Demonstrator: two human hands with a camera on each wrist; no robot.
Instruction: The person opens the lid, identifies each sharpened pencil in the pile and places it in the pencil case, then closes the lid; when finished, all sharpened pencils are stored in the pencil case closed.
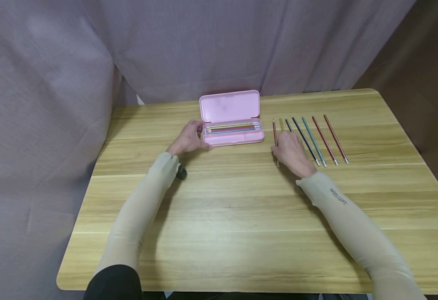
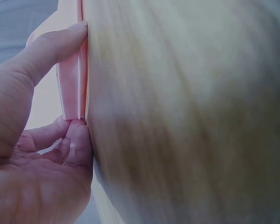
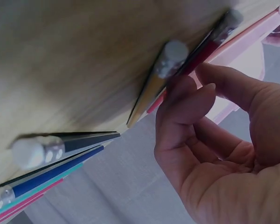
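An open pink pencil case (image 1: 229, 106) lies at the table's far middle with several coloured pencils (image 1: 232, 127) in its tray. My left hand (image 1: 193, 134) holds the case's left end. In the left wrist view, my thumb (image 2: 51, 46) and a curled finger (image 2: 77, 144) pinch the pink edge (image 2: 71, 88). My right hand (image 1: 285, 145) rests on a row of several loose pencils (image 1: 318, 139) to the right of the case. In the right wrist view, its fingertips (image 3: 182, 95) and thumb close on a dark red pencil (image 3: 203, 49) that lies beside a yellow one (image 3: 154, 81).
The wooden table (image 1: 237, 216) has open surface in front of both hands. A grey curtain (image 1: 54, 104) hangs behind and to the left. A small dark object (image 1: 181, 172) sits under my left wrist. The table's right edge meets a brown wall.
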